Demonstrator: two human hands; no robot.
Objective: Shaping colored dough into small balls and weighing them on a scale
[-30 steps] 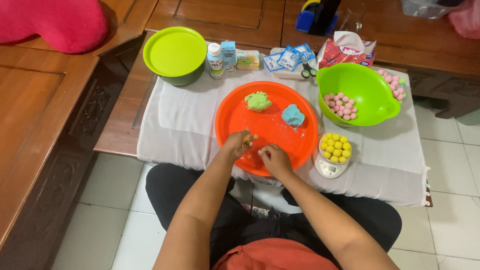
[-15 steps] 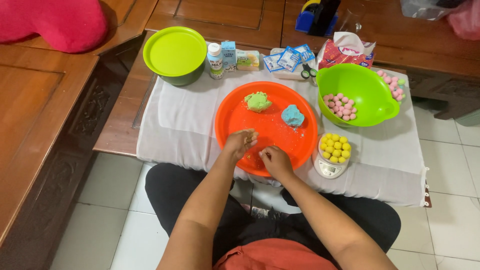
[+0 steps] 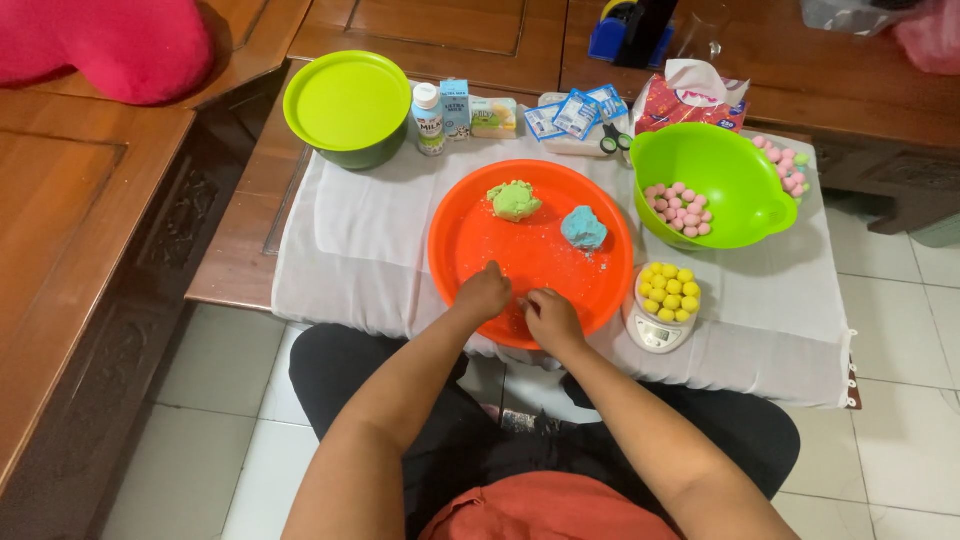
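Note:
My left hand (image 3: 485, 292) and my right hand (image 3: 550, 318) rest close together on the near part of a round orange tray (image 3: 480, 235). Both have curled fingers, and what lies under them is hidden. White crumbs dust the tray around them. Farther back on the tray sit a green dough lump (image 3: 514, 200) and a blue dough lump (image 3: 583, 228). To the right, a small white scale (image 3: 655, 335) carries several yellow balls (image 3: 670, 290).
A green bowl (image 3: 720, 160) holding pink balls (image 3: 680, 208) stands at the right. A lidded green container (image 3: 347, 105), a small bottle (image 3: 429, 118), cartons, sachets (image 3: 575, 112), scissors (image 3: 612, 140) and a tissue pack (image 3: 690, 100) line the back of the white cloth (image 3: 360, 230). A wooden bench with a pink cushion (image 3: 100, 45) is on the left.
My two hands have stayed at the tray's near edge and drawn slightly apart, with small finger movements. Nothing else has moved.

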